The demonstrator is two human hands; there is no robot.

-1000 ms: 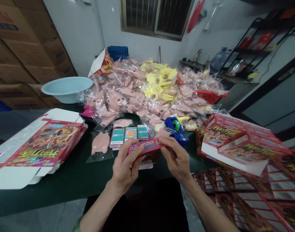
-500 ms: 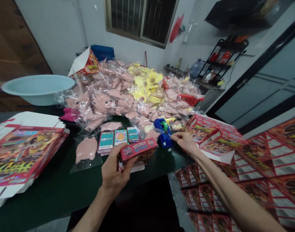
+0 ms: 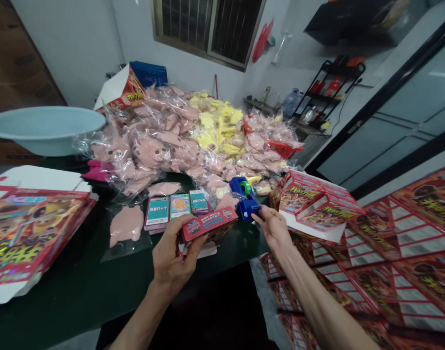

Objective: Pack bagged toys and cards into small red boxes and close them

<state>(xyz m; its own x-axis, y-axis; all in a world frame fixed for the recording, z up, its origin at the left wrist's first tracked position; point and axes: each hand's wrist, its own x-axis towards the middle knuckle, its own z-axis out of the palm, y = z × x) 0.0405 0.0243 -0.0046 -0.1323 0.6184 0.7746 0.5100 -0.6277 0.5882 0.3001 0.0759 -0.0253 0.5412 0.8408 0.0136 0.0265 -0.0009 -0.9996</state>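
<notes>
In the clamped grip of the left hand (image 3: 171, 250), a small, red, printed cardboard box (image 3: 210, 225) is held below frame centre. To its right, a blue plastic tape dispenser (image 3: 247, 205) is reached by the right hand (image 3: 276, 231); whether that grip is closed cannot be told.

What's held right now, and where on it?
Left hand: red box, by its left end. Right hand: at tape dispenser's near end; hold unclear.
</notes>
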